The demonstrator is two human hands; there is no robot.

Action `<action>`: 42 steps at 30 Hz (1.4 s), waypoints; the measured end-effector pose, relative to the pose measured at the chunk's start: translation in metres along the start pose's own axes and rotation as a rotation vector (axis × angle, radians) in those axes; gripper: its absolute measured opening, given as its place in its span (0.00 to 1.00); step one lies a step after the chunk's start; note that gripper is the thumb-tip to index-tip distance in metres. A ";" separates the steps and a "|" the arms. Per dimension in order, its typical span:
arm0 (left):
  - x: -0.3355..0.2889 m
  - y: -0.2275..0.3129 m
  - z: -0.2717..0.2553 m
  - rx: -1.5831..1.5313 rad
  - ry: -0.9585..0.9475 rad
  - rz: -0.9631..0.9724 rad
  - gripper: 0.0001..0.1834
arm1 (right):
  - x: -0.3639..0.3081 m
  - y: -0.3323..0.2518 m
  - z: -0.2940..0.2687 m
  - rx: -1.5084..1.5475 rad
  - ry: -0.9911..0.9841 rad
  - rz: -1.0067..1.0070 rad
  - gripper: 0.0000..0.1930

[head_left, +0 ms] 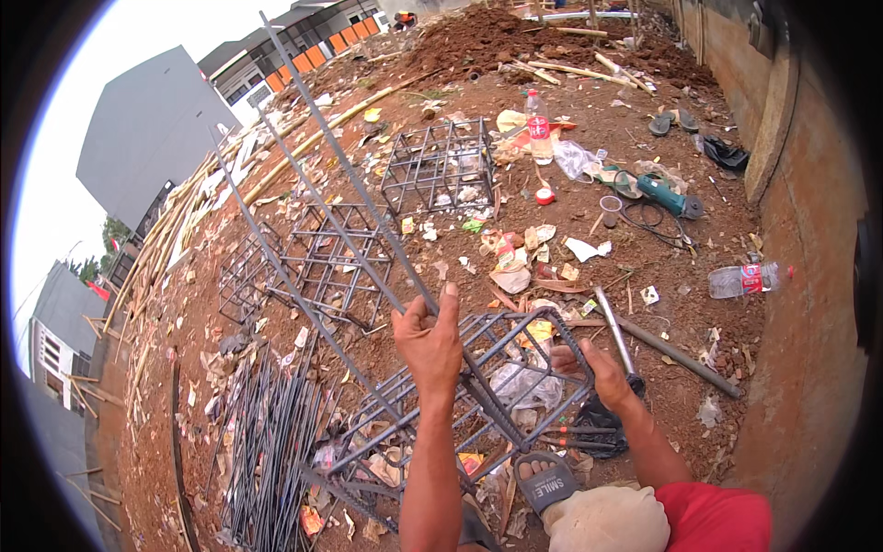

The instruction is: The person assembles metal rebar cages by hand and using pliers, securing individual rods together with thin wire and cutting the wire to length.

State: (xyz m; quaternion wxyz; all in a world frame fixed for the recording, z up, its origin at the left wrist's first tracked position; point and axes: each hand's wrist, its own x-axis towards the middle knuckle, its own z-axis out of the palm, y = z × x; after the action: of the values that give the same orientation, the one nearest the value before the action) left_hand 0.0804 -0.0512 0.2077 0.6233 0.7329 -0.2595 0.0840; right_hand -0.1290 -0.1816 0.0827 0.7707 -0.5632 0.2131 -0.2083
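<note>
A rebar cage [544, 315] of ribbed steel bars tied into rectangles lies tilted in front of me. Long steel bars [324, 120] stick out from it toward the far left. My left hand [429, 350] is closed round one of these bars near the middle of the picture. At the cage's near right corner, my right hand [598, 370] curls round the end frame, its fingers partly behind the bar. A clear plastic bag [529, 385] shows through the cage. My sandalled foot [544, 480] is just below it.
Beyond lie more cages [441, 170], with a pile of loose rods [276, 442] at left. To the right are an angle grinder [664, 195] with its cord, plastic bottles [736, 281], a metal pipe [614, 329] and a wall [814, 239]. Litter covers the soil.
</note>
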 end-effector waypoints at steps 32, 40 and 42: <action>-0.060 0.053 0.014 -0.013 0.050 -0.058 0.44 | -0.052 0.033 -0.029 0.012 0.174 -0.032 0.33; -0.040 0.041 0.013 -0.219 0.038 -0.075 0.39 | -0.043 0.024 -0.023 -0.124 0.180 -0.025 0.31; -0.026 0.034 0.010 -0.194 0.030 -0.057 0.42 | -0.037 0.016 -0.025 -0.148 0.165 -0.060 0.30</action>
State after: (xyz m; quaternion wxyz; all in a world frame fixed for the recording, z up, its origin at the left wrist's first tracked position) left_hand 0.0394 -0.0568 0.2232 0.6974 0.6747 -0.2363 0.0516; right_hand -0.1720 -0.1758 0.0643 0.7001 -0.6058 0.2739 -0.2606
